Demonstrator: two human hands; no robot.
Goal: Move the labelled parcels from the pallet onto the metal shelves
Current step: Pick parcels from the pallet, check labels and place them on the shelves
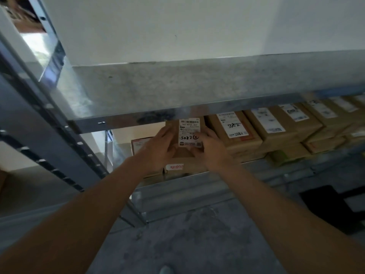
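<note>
Now both hands, left hand (160,150) and right hand (209,150), grip labelled parcel (185,155) on lower shelf (197,186). Risk: snagging upper shelf lip (138,120); stack beneath may shift.

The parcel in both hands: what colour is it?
Brown cardboard parcel with a white label, seen in the head view.

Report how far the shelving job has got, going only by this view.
Done: a row of labelled parcels already sits on the metal shelf, running off to the right. In hand: the left hand and right hand hold a brown parcel by its sides at the row's left end, white label facing up. Left: the pallet is out of view, so the remaining count cannot be told.
</note>
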